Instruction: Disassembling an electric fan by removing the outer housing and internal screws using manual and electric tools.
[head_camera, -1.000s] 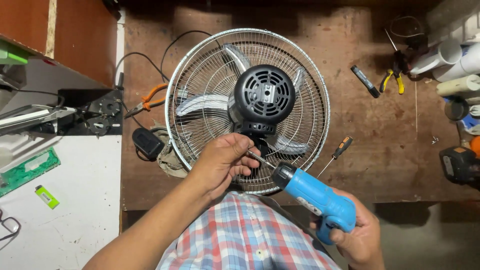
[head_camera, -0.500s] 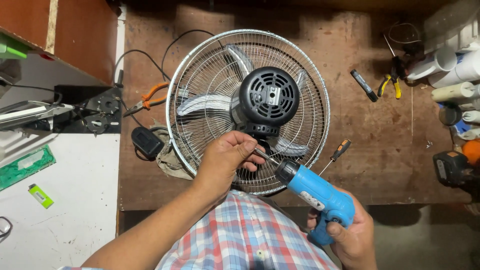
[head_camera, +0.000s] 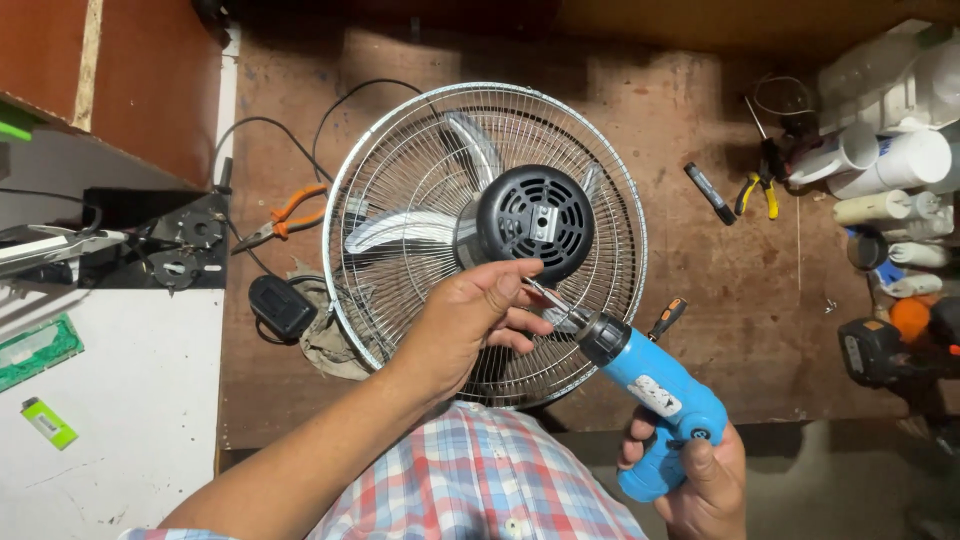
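Steadier now — one blue screwdriver (head_camera: 655, 398), seemingly.

Premises: a small repair workshop. Evidence noted: a worn, stained wooden bench (head_camera: 700, 300) carries an electric fan (head_camera: 485, 240) laid face down with its motor housing up. Hand tools lie loose around it: orange-handled pliers (head_camera: 285, 217) to one side, yellow-handled pliers (head_camera: 755, 190) and a black marker (head_camera: 710, 193) to the other, and a screwdriver (head_camera: 662, 320) just beside the fan cage. A blue cordless screwdriver (head_camera: 655, 395) is in use at the motor. White tubes and bottles (head_camera: 885, 165) crowd the bench edge, with a black power tool (head_camera: 880, 352) near them
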